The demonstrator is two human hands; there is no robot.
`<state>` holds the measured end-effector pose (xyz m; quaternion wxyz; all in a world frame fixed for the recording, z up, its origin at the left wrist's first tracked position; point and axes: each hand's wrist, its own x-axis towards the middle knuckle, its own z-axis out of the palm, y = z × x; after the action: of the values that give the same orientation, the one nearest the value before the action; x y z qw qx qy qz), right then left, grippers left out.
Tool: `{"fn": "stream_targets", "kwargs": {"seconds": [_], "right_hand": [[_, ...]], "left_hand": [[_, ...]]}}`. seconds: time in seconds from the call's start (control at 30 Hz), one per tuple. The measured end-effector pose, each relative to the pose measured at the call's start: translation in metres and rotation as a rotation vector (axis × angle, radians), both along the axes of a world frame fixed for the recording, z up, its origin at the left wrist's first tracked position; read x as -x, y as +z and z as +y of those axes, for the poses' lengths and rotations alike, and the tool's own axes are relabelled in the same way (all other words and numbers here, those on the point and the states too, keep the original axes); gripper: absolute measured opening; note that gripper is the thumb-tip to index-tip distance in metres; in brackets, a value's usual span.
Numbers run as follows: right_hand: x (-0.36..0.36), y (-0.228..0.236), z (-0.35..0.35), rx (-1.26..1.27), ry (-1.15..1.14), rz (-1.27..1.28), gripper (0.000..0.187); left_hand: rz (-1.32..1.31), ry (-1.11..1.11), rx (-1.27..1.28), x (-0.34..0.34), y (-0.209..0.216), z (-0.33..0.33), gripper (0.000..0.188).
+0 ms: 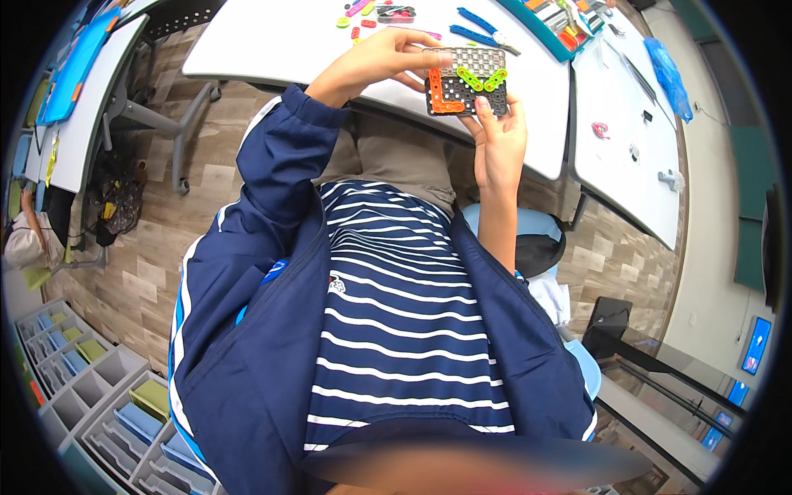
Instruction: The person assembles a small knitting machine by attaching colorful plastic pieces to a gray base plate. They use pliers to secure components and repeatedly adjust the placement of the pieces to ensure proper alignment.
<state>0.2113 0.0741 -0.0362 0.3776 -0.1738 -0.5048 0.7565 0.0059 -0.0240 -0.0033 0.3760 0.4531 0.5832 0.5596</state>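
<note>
1. A flat perforated assembly is held up in front of the person, over the near edge of a white table; whether the table is touched by it cannot be told.
2. The assembly is made up of a grey plate at the top and a black plate below; an orange L-shaped piece is seen at the left, and two lime-green strips are set at opposing slants on the right half.
3. The upper left part of the assembly is grasped by the left hand; the thumb is laid across the grey plate.
4. The lower right corner is grasped by the right hand; the thumb is placed on the front face, and the fingers are partly hidden behind.
5. On the table, blue-handled pliers are noted beyond the assembly; a clear box of small parts is placed farther left, with loose coloured pieces beside it; a teal tray is positioned to the right of the pliers.
6. A blue plastic bag is observed at the far right.
</note>
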Motion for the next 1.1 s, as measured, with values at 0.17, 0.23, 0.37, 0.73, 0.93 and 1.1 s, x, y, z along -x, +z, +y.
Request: {"fn": "stream_targets", "kwargs": {"seconds": [0.17, 0.23, 0.37, 0.73, 0.93, 1.1], "right_hand": [[0.001, -0.003, 0.007, -0.055, 0.007, -0.048, 0.043], [-0.002, -0.002, 0.014, -0.29, -0.102, -0.191, 0.046], [-0.011, -0.001, 0.028, -0.785, -0.163, -0.5, 0.051], [0.005, -0.003, 0.037, -0.993, -0.143, -0.706, 0.044], [0.021, 0.003, 0.058, -0.899, -0.16, -0.591, 0.034], [0.041, 0.008, 0.103, -0.988, -0.272, -0.823, 0.034]], "left_hand": [[-0.059, 0.043, -0.041, -0.003, -0.01, 0.002, 0.053], [-0.001, 0.069, -0.031, 0.0, -0.017, 0.003, 0.051], [0.164, 0.142, 0.021, 0.008, -0.038, 0.001, 0.049], [0.545, 0.486, -0.06, 0.014, -0.041, -0.025, 0.033], [0.773, 0.351, -0.007, 0.005, -0.032, -0.038, 0.078], [0.767, 0.269, 0.062, 0.014, -0.029, -0.028, 0.08]]}}
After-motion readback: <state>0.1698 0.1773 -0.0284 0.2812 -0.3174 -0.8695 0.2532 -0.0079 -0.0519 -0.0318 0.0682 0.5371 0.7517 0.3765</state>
